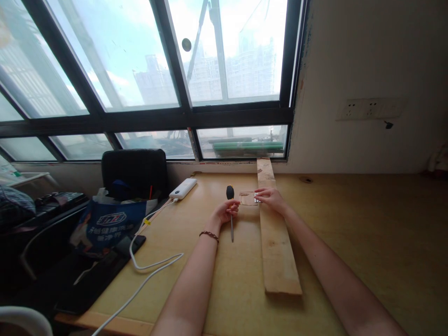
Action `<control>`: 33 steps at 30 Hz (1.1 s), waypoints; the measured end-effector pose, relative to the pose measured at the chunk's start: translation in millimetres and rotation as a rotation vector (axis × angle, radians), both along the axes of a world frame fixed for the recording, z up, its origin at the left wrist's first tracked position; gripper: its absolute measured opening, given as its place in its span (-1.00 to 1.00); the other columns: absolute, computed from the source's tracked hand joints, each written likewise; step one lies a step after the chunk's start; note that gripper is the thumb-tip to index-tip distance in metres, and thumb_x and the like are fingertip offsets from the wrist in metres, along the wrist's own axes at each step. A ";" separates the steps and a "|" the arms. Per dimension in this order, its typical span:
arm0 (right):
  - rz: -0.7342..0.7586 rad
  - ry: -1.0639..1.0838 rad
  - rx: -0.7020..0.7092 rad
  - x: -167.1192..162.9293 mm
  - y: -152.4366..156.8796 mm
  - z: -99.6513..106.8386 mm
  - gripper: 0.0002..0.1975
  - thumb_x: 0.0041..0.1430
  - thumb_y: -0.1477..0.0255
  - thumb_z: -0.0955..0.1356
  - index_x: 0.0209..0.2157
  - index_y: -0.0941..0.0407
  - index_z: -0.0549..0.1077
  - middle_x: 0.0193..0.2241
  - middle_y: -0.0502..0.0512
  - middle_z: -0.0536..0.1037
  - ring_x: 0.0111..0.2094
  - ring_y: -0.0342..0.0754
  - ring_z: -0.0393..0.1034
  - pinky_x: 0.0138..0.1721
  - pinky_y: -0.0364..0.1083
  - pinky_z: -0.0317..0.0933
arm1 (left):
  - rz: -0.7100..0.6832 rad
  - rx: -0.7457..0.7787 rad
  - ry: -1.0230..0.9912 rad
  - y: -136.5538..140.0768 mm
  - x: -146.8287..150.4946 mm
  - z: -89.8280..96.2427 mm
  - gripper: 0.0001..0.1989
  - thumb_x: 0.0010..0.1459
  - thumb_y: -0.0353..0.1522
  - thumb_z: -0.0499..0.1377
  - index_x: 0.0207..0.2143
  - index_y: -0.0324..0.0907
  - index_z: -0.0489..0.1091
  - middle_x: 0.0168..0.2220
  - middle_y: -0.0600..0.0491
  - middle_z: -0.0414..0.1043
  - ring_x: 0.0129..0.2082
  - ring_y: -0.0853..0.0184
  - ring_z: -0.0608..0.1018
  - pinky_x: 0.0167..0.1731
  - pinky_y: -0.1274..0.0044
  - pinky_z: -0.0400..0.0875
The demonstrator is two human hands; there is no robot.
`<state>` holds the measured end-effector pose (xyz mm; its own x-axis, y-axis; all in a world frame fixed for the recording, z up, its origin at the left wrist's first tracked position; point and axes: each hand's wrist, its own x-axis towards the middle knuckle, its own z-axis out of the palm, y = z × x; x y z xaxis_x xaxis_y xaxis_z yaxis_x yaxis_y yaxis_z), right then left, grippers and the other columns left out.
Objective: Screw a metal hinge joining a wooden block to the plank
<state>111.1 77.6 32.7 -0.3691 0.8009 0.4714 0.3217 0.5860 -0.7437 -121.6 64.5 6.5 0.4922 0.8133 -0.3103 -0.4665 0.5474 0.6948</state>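
Note:
My left hand [227, 212] is closed around a screwdriver [230, 192] with a black and yellow handle. Its metal shaft points down toward the table, and a beaded bracelet circles that wrist. The fingers of my right hand [271, 198] pinch a small silver metal plate [257, 198] at the left edge of a long wooden board [276, 247]; its exact kind is too small to make out. Between my hands, a small flat brown piece [248, 199], wood or cardboard, lies beside the board and meets the metal plate.
A white power bank [183, 188] with a white cable [157, 266] lies on the left of the wooden table [350, 242]. Left of the table stand a black chair [135, 170] and a blue bag [108, 224]. Windows and a wall socket [371, 108] are behind.

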 end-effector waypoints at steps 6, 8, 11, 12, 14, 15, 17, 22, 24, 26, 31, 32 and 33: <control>-0.021 -0.009 -0.009 -0.5 0.9 -1.1 -0.80 -0.03 0.29 0.37 -0.41 0.09 0.57 -0.25 0.12 0.54 -0.22 -0.01 0.43 -0.10 -0.04 0.23 | -0.014 -0.015 -0.010 0.5 -0.5 -0.2 -0.76 0.07 -0.54 0.06 -0.63 -0.27 0.13 -0.77 0.25 0.03 -0.82 0.68 0.04 -0.81 0.81 0.01; -0.020 -0.012 0.009 -0.6 0.8 -1.4 -0.81 -0.02 0.30 0.37 -0.42 0.10 0.57 -0.26 0.12 0.55 -0.23 -0.02 0.42 -0.11 -0.05 0.22 | -0.019 -0.010 -0.021 1.0 -1.0 -1.3 -0.76 0.07 -0.54 0.06 -0.63 -0.27 0.13 -0.78 0.25 0.03 -0.82 0.68 0.04 -0.81 0.81 0.01; -0.004 -0.013 0.035 -0.7 1.1 -1.9 -0.83 -0.02 0.32 0.38 -0.42 0.10 0.57 -0.27 0.12 0.55 -0.23 -0.03 0.42 -0.11 -0.06 0.21 | -0.026 -0.003 -0.036 2.9 -1.8 -4.0 -0.76 0.05 -0.54 0.08 -0.63 -0.28 0.13 -0.77 0.25 0.05 -0.82 0.69 0.05 -0.80 0.81 0.03; -0.002 -0.015 0.042 -0.8 1.5 -2.2 -0.84 -0.01 0.32 0.38 -0.43 0.10 0.57 -0.28 0.11 0.55 -0.24 -0.04 0.42 -0.11 -0.06 0.21 | -0.027 -0.004 -0.040 3.8 -2.0 -4.9 -0.76 0.05 -0.54 0.08 -0.64 -0.28 0.13 -0.77 0.25 0.06 -0.82 0.69 0.06 -0.80 0.81 0.03; 0.002 -0.025 0.052 -1.1 2.4 -2.6 -0.85 0.00 0.34 0.37 -0.44 0.10 0.56 -0.31 0.11 0.55 -0.26 -0.05 0.42 -0.13 -0.07 0.20 | -0.030 -0.010 -0.042 5.7 -2.3 -6.5 -0.75 0.05 -0.55 0.08 -0.64 -0.28 0.12 -0.78 0.25 0.06 -0.82 0.69 0.05 -0.80 0.81 0.02; 0.006 -0.036 0.059 -1.4 2.8 -2.8 -0.86 0.01 0.35 0.37 -0.45 0.11 0.56 -0.33 0.10 0.55 -0.28 -0.05 0.42 -0.14 -0.07 0.20 | -0.033 -0.013 -0.042 6.5 -2.3 -7.1 -0.74 0.05 -0.55 0.08 -0.65 -0.27 0.11 -0.78 0.25 0.06 -0.82 0.69 0.05 -0.81 0.81 0.02; 0.006 -0.069 0.081 -2.1 3.0 -3.0 -0.88 0.01 0.38 0.37 -0.47 0.11 0.55 -0.36 0.09 0.55 -0.29 -0.06 0.41 -0.14 -0.07 0.19 | -0.037 -0.018 -0.045 7.5 -2.3 -7.6 -0.74 0.06 -0.55 0.07 -0.65 -0.27 0.10 -0.78 0.25 0.06 -0.83 0.69 0.05 -0.81 0.81 0.02; -0.059 -0.145 0.172 -4.3 1.0 -3.0 -0.91 0.03 0.44 0.36 -0.50 0.11 0.51 -0.37 0.06 0.52 -0.24 -0.05 0.35 -0.09 -0.04 0.12 | -0.028 -0.039 -0.048 6.4 -2.0 -6.5 -0.75 0.06 -0.55 0.06 -0.64 -0.27 0.11 -0.77 0.24 0.07 -0.83 0.68 0.06 -0.82 0.81 0.03; -0.071 -0.175 0.188 -5.0 0.3 -3.4 -0.91 0.05 0.45 0.35 -0.49 0.11 0.50 -0.36 0.06 0.52 -0.24 -0.05 0.34 -0.10 -0.05 0.11 | -0.026 -0.042 -0.045 5.7 -1.9 -6.0 -0.75 0.06 -0.55 0.07 -0.64 -0.26 0.11 -0.77 0.25 0.07 -0.83 0.68 0.07 -0.82 0.81 0.04; -0.084 -0.205 0.199 -5.5 -0.1 -3.7 -0.91 0.06 0.44 0.35 -0.48 0.11 0.49 -0.35 0.06 0.51 -0.23 -0.05 0.33 -0.11 -0.05 0.11 | -0.024 -0.041 -0.046 5.4 -1.8 -5.6 -0.74 0.05 -0.55 0.07 -0.64 -0.26 0.11 -0.77 0.25 0.07 -0.83 0.68 0.07 -0.82 0.81 0.04; -0.098 -0.238 0.195 -4.0 -1.6 -2.8 -0.88 0.10 0.38 0.32 -0.43 0.11 0.47 -0.33 0.06 0.50 -0.20 -0.05 0.32 -0.09 -0.06 0.11 | -0.021 -0.033 -0.047 5.5 -2.2 -5.5 -0.75 0.05 -0.55 0.08 -0.64 -0.26 0.12 -0.77 0.25 0.07 -0.82 0.68 0.07 -0.82 0.81 0.04; -0.098 -0.236 0.189 -3.3 -2.0 -2.4 -0.87 0.10 0.36 0.32 -0.40 0.10 0.47 -0.32 0.06 0.50 -0.19 -0.05 0.31 -0.08 -0.05 0.11 | -0.021 -0.033 -0.047 5.6 -2.3 -5.5 -0.75 0.05 -0.55 0.08 -0.64 -0.27 0.12 -0.77 0.25 0.07 -0.82 0.69 0.07 -0.82 0.81 0.03; -0.100 -0.234 0.184 -2.6 -2.3 -2.3 -0.84 0.08 0.33 0.33 -0.34 0.10 0.47 -0.29 0.06 0.49 -0.17 -0.04 0.30 -0.07 -0.05 0.12 | -0.022 -0.033 -0.047 5.7 -2.5 -5.5 -0.75 0.04 -0.55 0.08 -0.64 -0.27 0.12 -0.77 0.24 0.08 -0.82 0.69 0.07 -0.82 0.81 0.03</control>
<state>108.5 75.3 30.4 -0.4086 0.7477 0.5234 0.5342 0.6609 -0.5271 -124.1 70.3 1.0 0.5242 0.7922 -0.3125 -0.4861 0.5796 0.6540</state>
